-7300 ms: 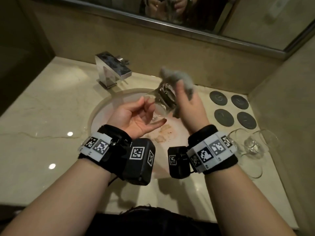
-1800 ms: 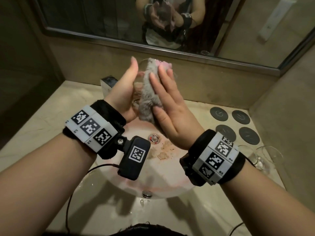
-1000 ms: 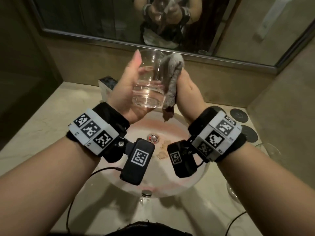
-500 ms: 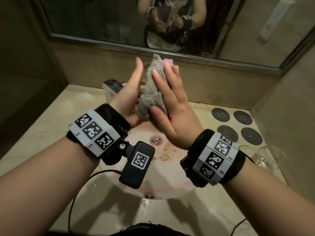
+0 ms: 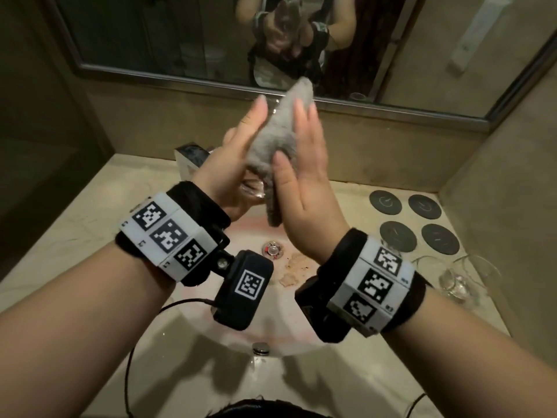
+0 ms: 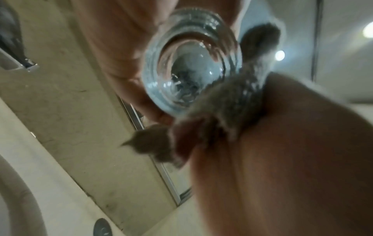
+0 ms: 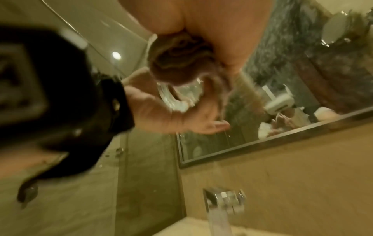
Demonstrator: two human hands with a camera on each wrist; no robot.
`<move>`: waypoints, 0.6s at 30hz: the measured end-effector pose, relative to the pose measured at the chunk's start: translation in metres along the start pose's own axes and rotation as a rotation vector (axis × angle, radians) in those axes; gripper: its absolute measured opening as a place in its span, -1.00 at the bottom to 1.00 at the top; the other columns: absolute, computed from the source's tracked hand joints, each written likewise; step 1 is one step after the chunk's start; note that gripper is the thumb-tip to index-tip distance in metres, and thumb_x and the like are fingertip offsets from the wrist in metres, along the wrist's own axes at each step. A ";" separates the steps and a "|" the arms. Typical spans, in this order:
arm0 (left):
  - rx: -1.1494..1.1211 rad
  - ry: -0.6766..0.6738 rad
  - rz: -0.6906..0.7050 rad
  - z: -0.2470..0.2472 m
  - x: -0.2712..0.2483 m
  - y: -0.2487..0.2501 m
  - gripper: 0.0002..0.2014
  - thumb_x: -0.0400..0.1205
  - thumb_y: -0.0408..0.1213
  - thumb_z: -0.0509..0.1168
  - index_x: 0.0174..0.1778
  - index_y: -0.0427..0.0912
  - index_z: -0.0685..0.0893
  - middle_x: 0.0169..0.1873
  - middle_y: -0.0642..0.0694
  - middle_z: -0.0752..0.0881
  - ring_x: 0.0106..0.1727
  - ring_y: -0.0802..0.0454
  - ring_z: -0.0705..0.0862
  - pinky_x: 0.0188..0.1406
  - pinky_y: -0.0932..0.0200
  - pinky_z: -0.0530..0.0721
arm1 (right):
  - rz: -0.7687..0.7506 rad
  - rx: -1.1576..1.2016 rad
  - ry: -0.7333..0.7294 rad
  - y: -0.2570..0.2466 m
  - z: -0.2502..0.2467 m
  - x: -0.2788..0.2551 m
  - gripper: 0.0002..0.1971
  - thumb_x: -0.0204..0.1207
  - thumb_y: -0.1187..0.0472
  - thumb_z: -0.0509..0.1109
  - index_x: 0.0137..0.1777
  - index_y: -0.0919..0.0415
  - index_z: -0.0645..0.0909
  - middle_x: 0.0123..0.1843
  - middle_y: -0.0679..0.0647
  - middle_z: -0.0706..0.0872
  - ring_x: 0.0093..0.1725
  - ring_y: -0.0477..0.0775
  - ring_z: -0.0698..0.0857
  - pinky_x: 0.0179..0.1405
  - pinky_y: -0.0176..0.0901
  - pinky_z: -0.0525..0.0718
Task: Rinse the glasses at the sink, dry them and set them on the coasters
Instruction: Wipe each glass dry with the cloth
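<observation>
Above the sink, a clear glass (image 6: 191, 63) stands upright between my two hands. My left hand (image 5: 241, 152) cups its left side, fingers pointing up along the wall. My right hand (image 5: 304, 164) holds a grey cloth (image 5: 280, 137) against the glass's right side, thumb over the cloth. In the head view the cloth hides most of the glass; only its base (image 5: 253, 188) shows. The right wrist view shows the bunched cloth (image 7: 173, 60) over the glass (image 7: 181, 99). Several dark round coasters (image 5: 398, 236) lie bare on the counter to the right.
Other clear glasses (image 5: 458, 279) lie on the counter in front of the coasters, by the right wall. The round sink basin (image 5: 187, 327) is below my hands, with a square chrome tap (image 5: 191, 155) behind it. A mirror (image 5: 150, 34) runs along the back wall.
A second ago my left hand held the glass in plain sight, with the cloth hanging at its right. Since then the cloth has been pressed over the glass, and both hands have stayed up over the basin.
</observation>
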State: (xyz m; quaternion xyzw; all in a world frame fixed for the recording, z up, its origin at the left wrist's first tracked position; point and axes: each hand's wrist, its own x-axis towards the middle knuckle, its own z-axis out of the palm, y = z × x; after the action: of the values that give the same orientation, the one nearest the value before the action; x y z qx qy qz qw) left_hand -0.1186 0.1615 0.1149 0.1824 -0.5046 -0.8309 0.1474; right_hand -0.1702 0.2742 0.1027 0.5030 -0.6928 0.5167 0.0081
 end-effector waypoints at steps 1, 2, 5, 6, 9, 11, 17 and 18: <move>0.014 -0.014 0.016 0.003 -0.001 -0.002 -0.18 0.42 0.23 0.41 0.53 -0.08 0.36 0.42 -0.26 0.55 0.37 -0.20 0.60 0.27 -0.18 0.61 | -0.053 -0.074 0.030 -0.003 -0.003 0.007 -0.42 0.64 0.04 0.07 0.65 0.13 0.10 0.69 0.20 -0.01 0.67 0.16 -0.11 0.63 0.06 -0.10; 0.019 -0.033 0.039 0.006 -0.001 -0.004 -0.35 0.55 0.17 0.28 0.52 -0.06 0.39 0.40 -0.22 0.58 0.36 -0.17 0.61 0.21 -0.15 0.65 | -0.075 -0.114 0.038 -0.005 -0.005 0.016 -0.44 0.63 0.07 0.11 0.62 0.14 0.19 0.68 0.22 0.07 0.67 0.21 -0.07 0.63 0.12 -0.08; -0.038 -0.092 0.038 0.012 -0.005 -0.002 -0.44 0.67 0.19 0.03 0.43 -0.12 0.51 0.29 -0.24 0.66 0.24 -0.17 0.68 0.05 -0.12 0.71 | 0.106 0.092 0.008 -0.004 -0.012 0.041 -0.44 0.62 -0.01 0.02 0.61 0.13 0.23 0.60 0.20 0.29 0.60 0.14 0.24 0.60 0.20 0.18; -0.074 -0.094 0.037 0.012 -0.005 0.001 -0.41 0.64 0.21 0.06 0.37 -0.18 0.52 0.24 -0.27 0.67 0.18 -0.18 0.70 0.09 -0.14 0.71 | 0.224 0.211 0.013 0.000 -0.014 0.044 -0.42 0.62 -0.08 -0.02 0.61 0.11 0.23 0.55 0.17 0.39 0.53 0.10 0.37 0.54 0.20 0.32; -0.204 -0.102 0.015 0.006 0.000 0.005 -0.25 0.54 0.30 0.18 0.42 -0.28 0.46 0.31 -0.34 0.62 0.26 -0.24 0.67 0.26 -0.21 0.61 | 0.387 0.466 -0.012 0.008 -0.013 0.030 -0.35 0.56 -0.19 -0.04 0.61 0.07 0.21 0.45 0.11 0.53 0.41 0.06 0.54 0.44 0.18 0.47; -0.265 -0.171 0.003 0.005 0.002 0.005 -0.16 0.56 0.36 0.05 0.52 -0.29 0.40 0.41 -0.35 0.54 0.38 -0.23 0.58 0.37 -0.16 0.55 | 0.305 0.491 -0.040 0.007 -0.007 0.016 -0.33 0.57 -0.11 -0.01 0.67 0.06 0.01 0.61 0.10 0.31 0.56 0.01 0.35 0.55 0.12 0.35; -0.206 -0.073 -0.051 -0.007 0.009 0.007 -0.18 0.57 0.35 0.04 0.54 -0.25 0.34 0.37 -0.35 0.57 0.35 -0.24 0.61 0.38 -0.15 0.54 | 0.065 0.188 -0.023 0.007 -0.010 0.005 -0.37 0.67 0.05 0.00 0.66 0.22 -0.11 0.70 0.14 0.00 0.67 -0.03 0.02 0.65 -0.07 0.04; -0.180 -0.026 -0.050 -0.010 0.009 0.009 -0.23 0.61 0.33 -0.01 0.53 -0.22 0.35 0.38 -0.34 0.57 0.33 -0.25 0.63 0.32 -0.17 0.59 | 0.005 0.103 -0.030 0.006 -0.012 0.005 -0.39 0.68 0.06 0.00 0.66 0.25 -0.07 0.70 0.19 0.00 0.68 0.02 0.00 0.65 -0.09 0.01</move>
State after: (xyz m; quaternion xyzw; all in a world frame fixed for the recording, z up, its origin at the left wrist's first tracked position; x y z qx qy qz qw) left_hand -0.1214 0.1457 0.1172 0.1705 -0.4252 -0.8785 0.1357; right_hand -0.1833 0.2794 0.1067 0.5086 -0.6666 0.5441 -0.0293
